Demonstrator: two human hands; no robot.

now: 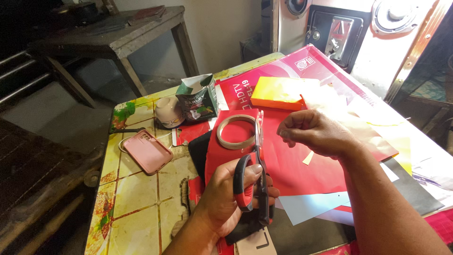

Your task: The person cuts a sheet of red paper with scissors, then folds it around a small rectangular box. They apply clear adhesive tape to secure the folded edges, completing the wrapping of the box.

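Observation:
My left hand point(218, 198) is shut on a pair of scissors point(261, 185) with red and black handles, blades pointing away from me. The blade tips reach the edge of a tan tape ring point(222, 138) that lies on a red paper sheet point(292, 165). My right hand point(315, 132) hovers just right of the blades with fingertips pinched together. Whether anything is between those fingers is too small to tell.
A pink phone point(147, 151), a beige cup point(168, 112) and a torn green carton point(198, 97) sit at the left on the tiled tabletop point(137, 198). An orange box point(278, 92) lies on a large red package behind. Pale blue paper point(306, 208) and a black sheet point(302, 233) lie near me.

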